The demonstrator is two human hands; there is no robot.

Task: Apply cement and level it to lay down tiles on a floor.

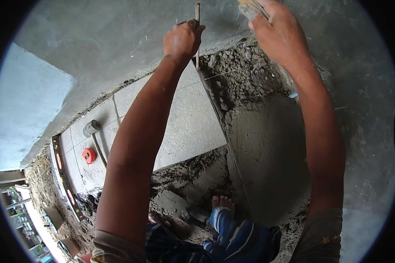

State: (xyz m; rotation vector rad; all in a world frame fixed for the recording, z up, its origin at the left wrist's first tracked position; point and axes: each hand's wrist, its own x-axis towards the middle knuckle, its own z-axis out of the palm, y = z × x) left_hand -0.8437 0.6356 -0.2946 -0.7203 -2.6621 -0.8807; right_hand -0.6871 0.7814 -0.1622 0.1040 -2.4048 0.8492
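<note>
My left hand (pixel 182 38) is closed round a thin, mortar-crusted rod (pixel 197 59), which stands nearly upright against the wall, its lower end by the corner of the laid tiles. Higher and to the right, my right hand (pixel 280 35) is closed on a narrow yellowish and grey tool (pixel 253 8); the top edge of the view cuts it off, so its kind is unclear. Below my hands lie pale grey floor tiles (pixel 193 122). Beside them spreads a smoothed mortar bed (pixel 263 144), with rough, crumbly mortar (pixel 245 74) towards the wall. Thin string runs along the tile edge.
A mallet (pixel 91 128), a red tape measure (pixel 88 155) and a long spirit level (pixel 66 175) lie on the left tiles. Grey walls (pixel 131 39) meet at the corner. A blue pipe end (pixel 292 94) shows near the right wall. My bare foot (pixel 224 202) is by the mortar.
</note>
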